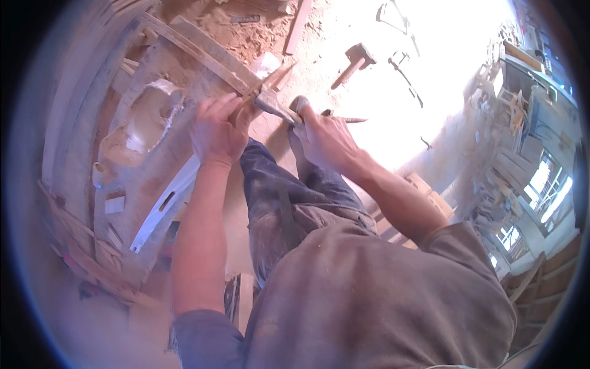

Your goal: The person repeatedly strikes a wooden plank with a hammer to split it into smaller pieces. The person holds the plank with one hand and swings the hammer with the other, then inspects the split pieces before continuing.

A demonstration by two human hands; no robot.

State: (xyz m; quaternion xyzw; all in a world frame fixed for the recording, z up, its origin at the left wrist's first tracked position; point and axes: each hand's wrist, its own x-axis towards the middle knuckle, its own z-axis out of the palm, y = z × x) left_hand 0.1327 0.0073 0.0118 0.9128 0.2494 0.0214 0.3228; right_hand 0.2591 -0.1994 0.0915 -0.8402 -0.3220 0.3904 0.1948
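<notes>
My left hand (218,129) is closed round a short, thin piece of wood (246,101), fingers toward its upper end. In my right hand (329,141) is a short-handled tool with a grey head (267,100), shaped like a hatchet or hammer; its exact kind is not clear. The tool's head lies right beside the wood, just right of my left fingers; whether they touch I cannot tell. A long wooden beam (203,55) runs from the upper left toward this spot. Just past my right hand, a pointed slim tool (350,119) lies on the floor.
A mallet (356,64) and a thin dark metal tool (405,80) lie on the bright floor ahead. Wood shavings (246,37) cover the ground at the top. On the left are a hollowed pale basin-like form (144,123) and a white slotted bar (166,200).
</notes>
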